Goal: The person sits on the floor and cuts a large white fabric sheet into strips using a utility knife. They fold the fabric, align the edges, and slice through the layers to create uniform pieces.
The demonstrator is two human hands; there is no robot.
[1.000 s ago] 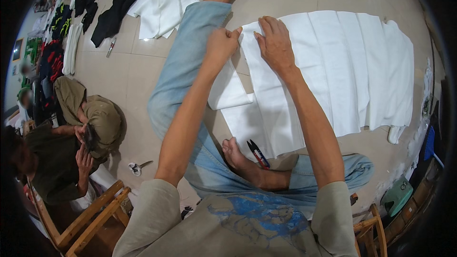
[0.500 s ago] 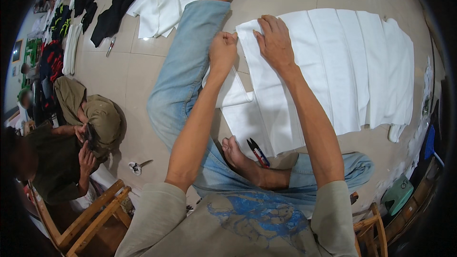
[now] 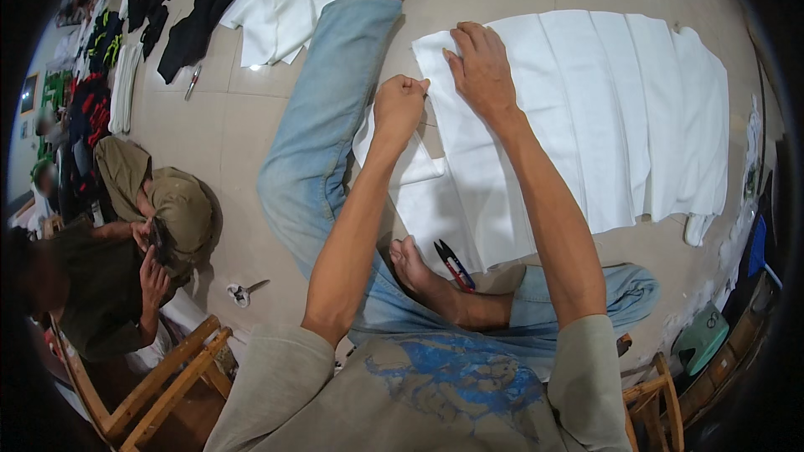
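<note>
White fabric panels (image 3: pixel 578 117) lie overlapped in a row on the floor in front of me. My right hand (image 3: pixel 481 71) rests palm down on the leftmost panel near its far edge, fingers stretched out. Beside that panel's left edge, my left hand (image 3: pixel 400 107) is closed in a pinch; whatever its fingertips hold is hidden or too small to name. Under my left wrist lies a folded white cloth piece (image 3: pixel 414 163). Thread snips (image 3: pixel 455 266) with dark blades and a red part lie by my bent foot, at the near edge of the panels.
White cloth (image 3: pixel 280 4) and black cloth pieces (image 3: pixel 197 25) lie at the far left, near a pen-like object (image 3: pixel 193 84). Scissors (image 3: pixel 243 293) lie on the floor beside a seated person (image 3: pixel 105 280). Wooden frames (image 3: pixel 163 381) stand at lower left and right. A green plastic object (image 3: pixel 702 339) is at right.
My left hand has moved slightly nearer to me and right, along the panel's left edge, still pinched. My right hand stays nearly in place on the fabric.
</note>
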